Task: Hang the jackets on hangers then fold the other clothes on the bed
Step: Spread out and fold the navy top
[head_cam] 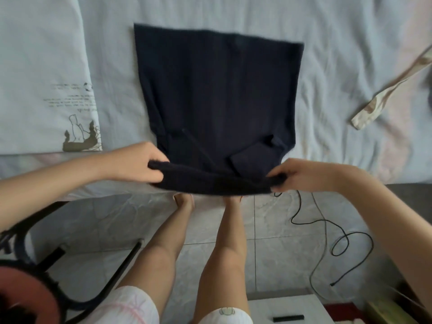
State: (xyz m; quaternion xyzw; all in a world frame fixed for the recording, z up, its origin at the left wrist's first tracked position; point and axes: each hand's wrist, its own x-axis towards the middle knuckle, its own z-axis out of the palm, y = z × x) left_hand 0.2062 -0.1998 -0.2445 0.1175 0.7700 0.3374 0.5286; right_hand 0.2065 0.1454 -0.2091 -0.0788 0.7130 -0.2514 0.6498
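Dark navy garment [217, 94] lies flat on the pale bed sheet [339, 66]. Left hand [140, 163] and right hand [301, 175] each pinch its lifted near edge, hands well apart.

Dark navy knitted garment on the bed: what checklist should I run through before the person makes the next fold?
1. Left hand grips the dark navy knitted garment's near left corner: ok.
2. Right hand grips its near right corner: ok.
3. Far half lies flat on the pale blue bedsheet: ok.
4. Beige patterned fabric strip lies apart from the garment: ok.
5. White printed cloth at left lies apart from it: ok.
6. Tucked-in parts lie smooth: cannot tell, fabric too dark.
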